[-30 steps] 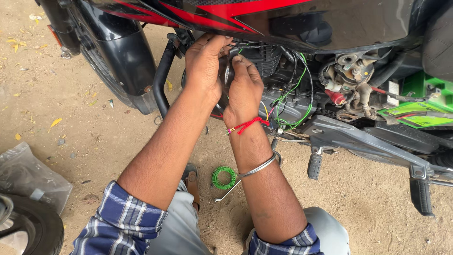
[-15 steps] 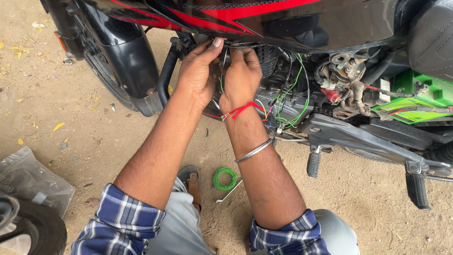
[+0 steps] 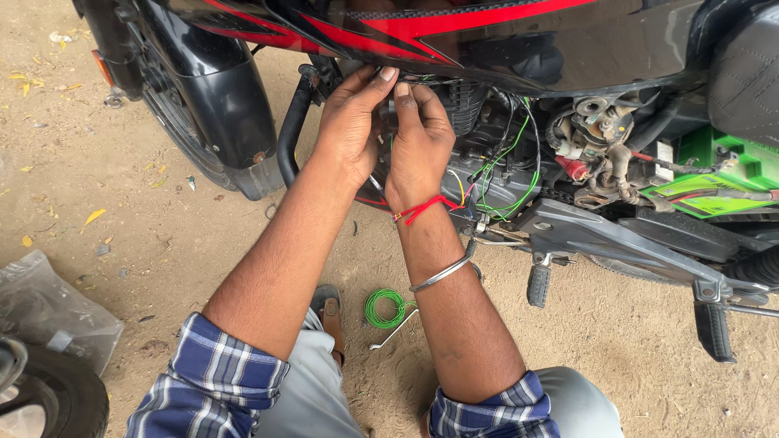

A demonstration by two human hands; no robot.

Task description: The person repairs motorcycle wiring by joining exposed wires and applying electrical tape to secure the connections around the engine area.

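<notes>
Under the black and red fuel tank [image 3: 503,36] of a motorcycle, both hands meet at the frame. Left hand [image 3: 350,122] reaches up with fingers extended and slightly curled toward the wiring [image 3: 503,174]; right hand [image 3: 419,138] is pinched on something small there, though what it grips is hidden. Right of them hang green and black wires beside the engine. Nearer, on the dirt ground [image 3: 162,243], lie a green wire coil [image 3: 383,308] and a metal spanner [image 3: 393,331]. A green battery [image 3: 718,174] sits far right.
</notes>
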